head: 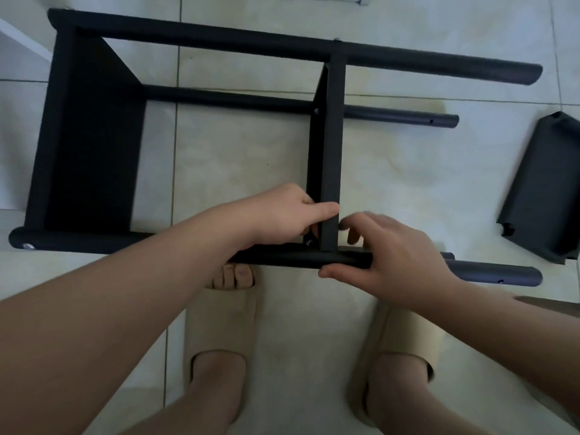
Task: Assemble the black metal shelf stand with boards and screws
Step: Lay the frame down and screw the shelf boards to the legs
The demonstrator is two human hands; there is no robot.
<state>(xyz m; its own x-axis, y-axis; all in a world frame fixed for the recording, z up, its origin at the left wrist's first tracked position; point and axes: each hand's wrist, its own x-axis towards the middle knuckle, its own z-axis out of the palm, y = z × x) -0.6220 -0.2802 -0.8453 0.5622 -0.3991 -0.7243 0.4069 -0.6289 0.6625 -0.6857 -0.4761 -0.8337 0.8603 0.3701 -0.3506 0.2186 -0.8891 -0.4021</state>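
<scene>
Stand (194, 36) lying on its side on the floor (244, 158), across the upper and middle frame.
Left hand (282, 215) grips the middle board (331, 136) at frame centre, fingers clamped on its edge. Right hand (389, 262) holds the near tube (298, 259), thumb under, fingers curled over. Spare board (539, 189) lies at right.

The shelf stand (94, 136) is matt black throughout, and so is the loose board (539, 189). A screw (29, 246) glints silver. The slippers (219, 321) are plain beige. The floor tiles (408, 171) are pale greenish white with grey grout lines.
</scene>
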